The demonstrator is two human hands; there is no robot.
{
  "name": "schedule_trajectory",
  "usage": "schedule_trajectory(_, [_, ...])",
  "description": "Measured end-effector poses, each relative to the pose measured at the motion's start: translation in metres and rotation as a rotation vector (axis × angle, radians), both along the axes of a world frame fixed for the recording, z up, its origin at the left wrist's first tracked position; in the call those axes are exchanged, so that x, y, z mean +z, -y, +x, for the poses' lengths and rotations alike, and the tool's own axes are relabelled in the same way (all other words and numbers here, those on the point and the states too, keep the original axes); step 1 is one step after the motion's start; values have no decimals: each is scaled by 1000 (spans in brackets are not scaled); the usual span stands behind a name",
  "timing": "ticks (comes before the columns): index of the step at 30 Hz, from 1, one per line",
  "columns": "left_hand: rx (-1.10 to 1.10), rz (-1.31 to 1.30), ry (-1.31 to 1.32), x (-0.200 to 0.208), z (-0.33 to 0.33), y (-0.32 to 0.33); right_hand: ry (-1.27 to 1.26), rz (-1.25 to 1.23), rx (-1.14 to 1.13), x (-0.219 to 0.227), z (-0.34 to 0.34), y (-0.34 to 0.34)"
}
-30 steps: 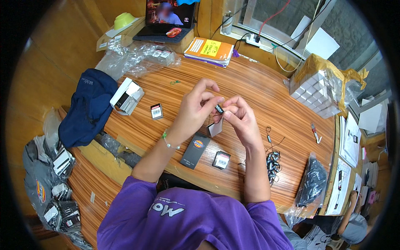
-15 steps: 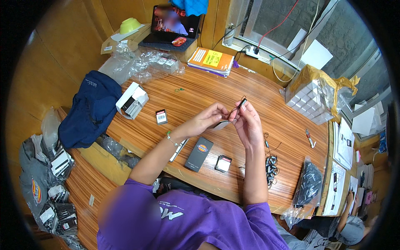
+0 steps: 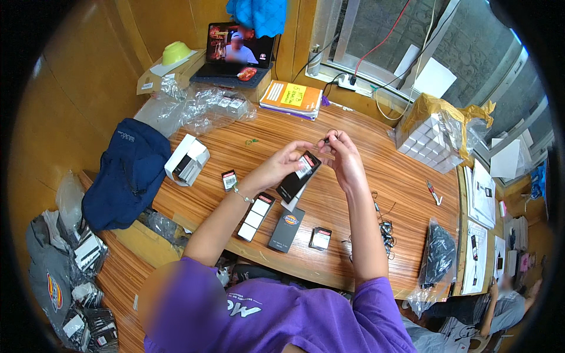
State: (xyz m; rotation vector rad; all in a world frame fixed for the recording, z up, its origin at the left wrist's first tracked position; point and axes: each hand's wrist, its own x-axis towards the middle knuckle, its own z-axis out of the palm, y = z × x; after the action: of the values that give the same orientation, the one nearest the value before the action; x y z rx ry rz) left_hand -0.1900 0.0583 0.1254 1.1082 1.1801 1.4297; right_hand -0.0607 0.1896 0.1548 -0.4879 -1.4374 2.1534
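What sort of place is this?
Probably a small office or workroom: a wood-grain table fills the middle, with an open laptop and a plastic-wrapped stack of white boxes at its far side.

A hand could pass over the broad stretch of table [image 3: 382, 159] between the right hand [image 3: 346, 159] and the stacked white boxes [image 3: 426, 138], with pliers [image 3: 434, 193] on its right and tangled cords [image 3: 386, 230] at its near end. The left hand [image 3: 276, 169] and its black card [image 3: 296, 179] block the middle; a grey box [image 3: 286, 230] and card pack [image 3: 321, 238] crowd the front.
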Motion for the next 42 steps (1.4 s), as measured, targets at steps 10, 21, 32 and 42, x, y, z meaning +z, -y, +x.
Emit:
schedule_trajectory(10, [-23,-239,-164,-73,-70,-44,300,158,-69,-36,-74,-106])
schedule_trajectory(21, [123,-329,-953,-90,-63,-23,580,121,74,-108,-153,-162])
schedule_trajectory(32, [58,-229,-276,-53,-44,73,480,1233,-458,-136,-123,-132])
schedule_trajectory(42, [-17,-241,-509,-72,-30,88,546,836,543,-81,28,45])
